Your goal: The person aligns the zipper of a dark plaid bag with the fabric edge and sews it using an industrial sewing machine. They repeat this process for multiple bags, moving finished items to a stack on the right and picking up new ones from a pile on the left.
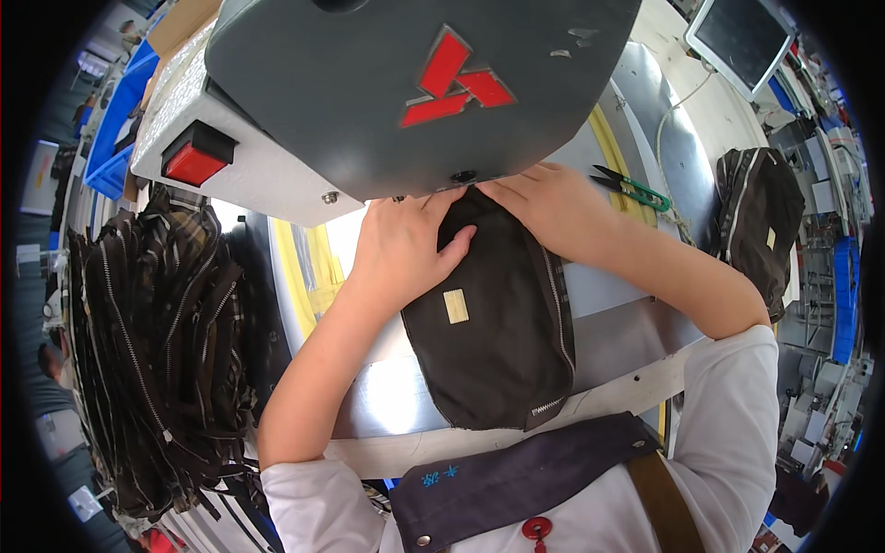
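Observation:
A dark brown fabric pouch piece [493, 341] with a zipper along its right edge and a small pale tag lies on the machine bed. Its far end goes under the dark grey head of a sewing machine [350, 101]. My left hand [406, 241] rests on the piece's far left edge, thumb stretched over the cloth and fingers reaching toward the machine. From the right, my right hand [550, 207] lies flat on the far right edge, fingertips close to the machine head. The head hides the needle area and some of the left fingertips.
A thick pile of dark zippered pieces [152, 359] hangs at the left. Green-handled thread snips [631, 189] lie right of the machine, with another dark pouch [761, 221] farther right. A tablet-like screen [740, 41] stands at the far right, a blue bin [111, 166] at the far left.

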The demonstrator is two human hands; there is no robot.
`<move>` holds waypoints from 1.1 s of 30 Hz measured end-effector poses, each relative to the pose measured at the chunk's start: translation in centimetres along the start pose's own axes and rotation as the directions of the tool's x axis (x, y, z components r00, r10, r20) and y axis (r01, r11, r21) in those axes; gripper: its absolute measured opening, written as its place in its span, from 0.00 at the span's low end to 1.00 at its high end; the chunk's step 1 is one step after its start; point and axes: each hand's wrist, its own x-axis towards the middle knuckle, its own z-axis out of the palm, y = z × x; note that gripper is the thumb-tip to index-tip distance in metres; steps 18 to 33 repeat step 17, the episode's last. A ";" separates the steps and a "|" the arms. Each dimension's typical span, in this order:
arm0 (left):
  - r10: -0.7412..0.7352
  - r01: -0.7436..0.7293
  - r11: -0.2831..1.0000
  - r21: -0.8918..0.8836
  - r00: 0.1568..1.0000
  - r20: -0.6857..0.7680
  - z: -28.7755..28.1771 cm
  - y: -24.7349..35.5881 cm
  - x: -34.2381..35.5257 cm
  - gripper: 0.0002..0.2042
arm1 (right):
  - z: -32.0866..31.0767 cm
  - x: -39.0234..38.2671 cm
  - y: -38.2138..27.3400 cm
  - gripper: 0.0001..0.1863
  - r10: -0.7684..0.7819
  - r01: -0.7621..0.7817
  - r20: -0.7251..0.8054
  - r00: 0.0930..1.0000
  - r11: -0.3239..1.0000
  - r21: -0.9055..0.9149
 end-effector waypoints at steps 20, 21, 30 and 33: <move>0.042 -0.042 0.999 0.011 0.998 -0.038 0.4 0.2 -0.6 0.20 | 0.4 -0.2 -0.3 0.27 0.052 -0.053 0.015 0.999 0.997 0.061; 0.042 -0.042 0.999 0.011 0.998 -0.038 0.4 0.2 -0.6 0.20 | 0.4 -0.2 -0.3 0.27 0.052 -0.053 0.015 0.999 0.997 0.061; 0.042 -0.042 0.999 0.011 0.998 -0.038 0.4 0.2 -0.6 0.20 | 0.4 -0.2 -0.3 0.27 0.052 -0.053 0.015 0.999 0.997 0.061; 0.042 -0.042 0.999 0.011 0.998 -0.038 0.4 0.2 -0.6 0.20 | 0.4 -0.2 -0.3 0.27 0.052 -0.053 0.015 0.999 0.997 0.061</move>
